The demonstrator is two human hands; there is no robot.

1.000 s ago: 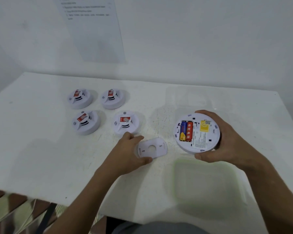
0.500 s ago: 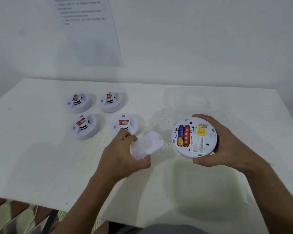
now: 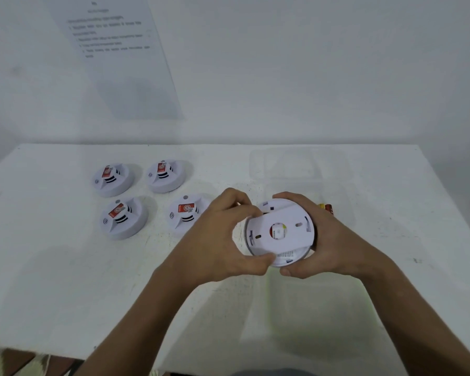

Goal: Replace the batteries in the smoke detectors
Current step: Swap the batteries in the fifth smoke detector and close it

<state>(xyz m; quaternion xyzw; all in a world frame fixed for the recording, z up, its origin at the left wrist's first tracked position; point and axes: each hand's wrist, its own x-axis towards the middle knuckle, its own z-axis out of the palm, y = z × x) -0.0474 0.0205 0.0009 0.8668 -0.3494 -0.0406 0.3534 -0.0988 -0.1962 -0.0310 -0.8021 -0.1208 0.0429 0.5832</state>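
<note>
Resting between both hands' grip, the smoke detector point(image 3: 280, 232) faces back-up.

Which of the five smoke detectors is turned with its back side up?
The white round smoke detector held in both hands: its mounting plate faces up, while the four on the table show red-labelled fronts.

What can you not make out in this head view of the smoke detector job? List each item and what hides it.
1. Battery bay of the held detector: covered by the back plate.
2. Batteries on the table: mostly behind the right hand.
3. Plate locked or loose: the left hand covers its edge.
4. Text on the wall sheet: blurred.
</note>
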